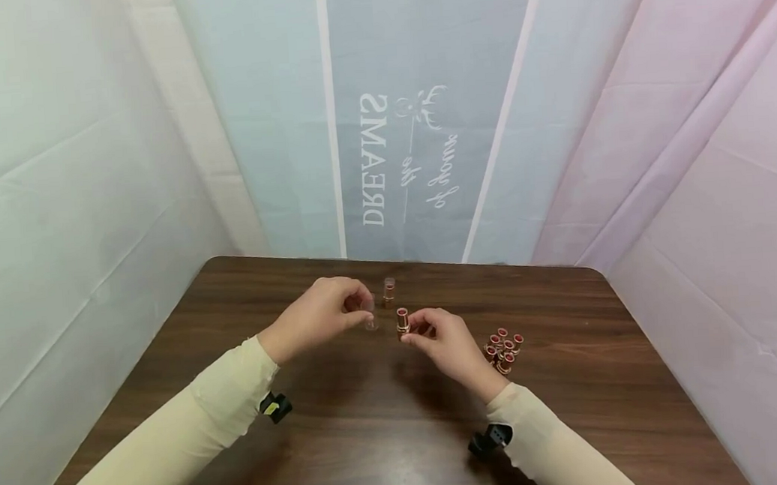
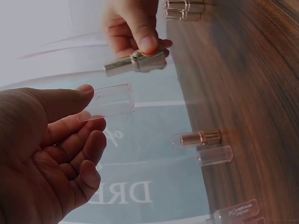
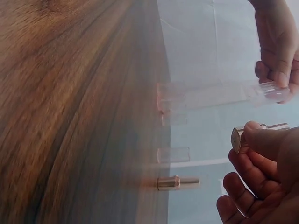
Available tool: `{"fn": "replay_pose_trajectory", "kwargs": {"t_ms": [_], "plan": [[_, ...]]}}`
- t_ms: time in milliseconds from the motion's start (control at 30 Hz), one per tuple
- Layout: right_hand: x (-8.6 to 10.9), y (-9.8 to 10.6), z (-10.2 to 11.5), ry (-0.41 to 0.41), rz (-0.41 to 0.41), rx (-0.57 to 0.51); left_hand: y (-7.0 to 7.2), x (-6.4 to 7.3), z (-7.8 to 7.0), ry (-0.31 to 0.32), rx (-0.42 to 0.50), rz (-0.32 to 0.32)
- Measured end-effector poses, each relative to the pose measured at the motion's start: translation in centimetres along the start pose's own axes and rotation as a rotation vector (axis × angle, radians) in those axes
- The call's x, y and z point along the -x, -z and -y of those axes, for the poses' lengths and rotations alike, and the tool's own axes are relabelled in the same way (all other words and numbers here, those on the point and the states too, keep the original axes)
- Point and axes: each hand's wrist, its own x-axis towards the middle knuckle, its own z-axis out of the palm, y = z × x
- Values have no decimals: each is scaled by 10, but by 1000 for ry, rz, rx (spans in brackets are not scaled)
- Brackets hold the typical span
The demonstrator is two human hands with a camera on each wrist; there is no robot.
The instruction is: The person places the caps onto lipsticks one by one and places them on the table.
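Head view: my right hand (image 1: 446, 340) is gripping a lipstick tube (image 1: 403, 322) between thumb and fingers. Tube is sitting just left of those fingers, over the table (image 1: 348, 441), long axis near upright, red top up. My left hand (image 1: 325, 309) is pinching a clear cap (image 1: 370, 321); cap is hanging left of the tube, near, not touching.

Left wrist: cap and tube axes are running roughly parallel. Tube is looking shiny gold, narrower at its upper end, ringed mid-body.

Right wrist: tube's flat round base is facing the table. Cap is showing see-through and blurry; I'm not making out which end is hollow.
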Motion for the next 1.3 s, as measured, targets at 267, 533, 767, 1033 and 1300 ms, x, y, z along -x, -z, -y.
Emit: {"fn": "replay_pose_trajectory", "kwargs": {"t_ms": [267,533,767,1033,1300], "plan": [[-3,-13,2,18,43,17,6,-3,-7,-7,-2,-18],[-6,-20,1,52,77,46,8,-10,-16,-31,0,-25],[-6,-24,4,57,86,48,8,-16,-22,-45,-4,0],[-6,-24,8,65,74,39,5,-18,-23,-38,-78,45],[-9,-23,10,76,69,3,-2,-20,-22,-40,-96,71]]}}
